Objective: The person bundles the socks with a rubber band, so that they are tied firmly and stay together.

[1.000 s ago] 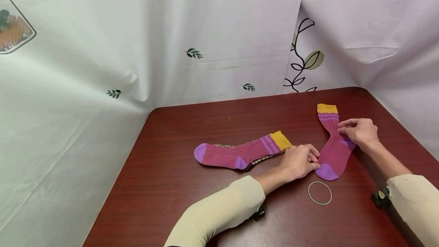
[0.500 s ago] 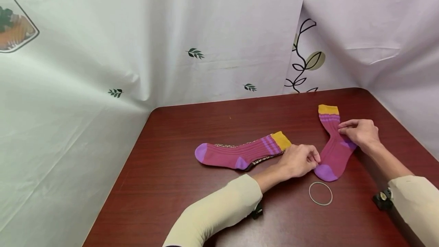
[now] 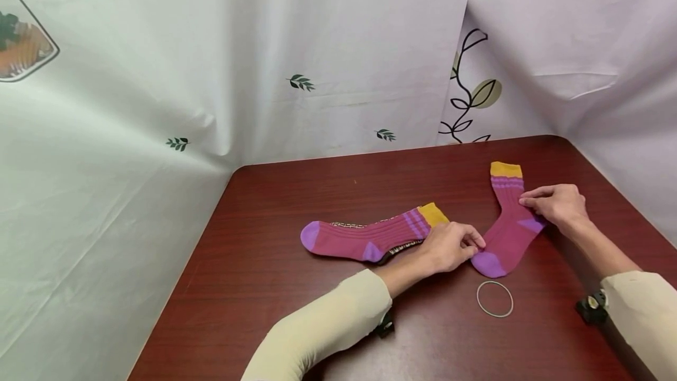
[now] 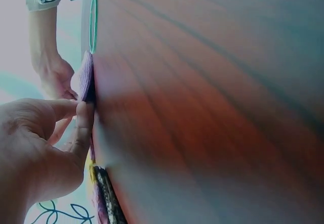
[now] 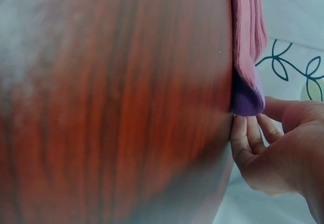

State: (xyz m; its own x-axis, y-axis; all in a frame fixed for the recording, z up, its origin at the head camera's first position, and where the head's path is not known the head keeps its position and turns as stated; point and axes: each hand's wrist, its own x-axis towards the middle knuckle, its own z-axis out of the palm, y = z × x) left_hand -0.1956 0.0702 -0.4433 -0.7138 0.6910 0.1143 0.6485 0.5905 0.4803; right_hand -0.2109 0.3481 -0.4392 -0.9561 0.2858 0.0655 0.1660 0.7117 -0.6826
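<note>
Toward the right end of the dark red table (image 3: 264, 310), a magenta sock (image 3: 505, 234) lies flat, yellow cuff toward the back edge and purple toe toward the person. The left hand (image 3: 446, 249) pinches the toe's edge between thumb and finger, while the right hand (image 3: 560, 206) reaches across the heel side with bent fingers; it seems to pinch the fabric there, though its thumb's hold is partly hidden. Gripping the sock at two separate places probably serves to keep the knit spread and govern its angle. Beyond the left wrist, a matching sock (image 3: 338, 240) rests over a dark patterned sock (image 3: 404, 247), whose edges peek out; laid lengthwise one upon the other, they look deliberately stacked. Just in front of the held toe, a thin pale ring (image 3: 495, 298) lies flat on the wood, untouched by either hand, perhaps set there to be within easy reach.
</note>
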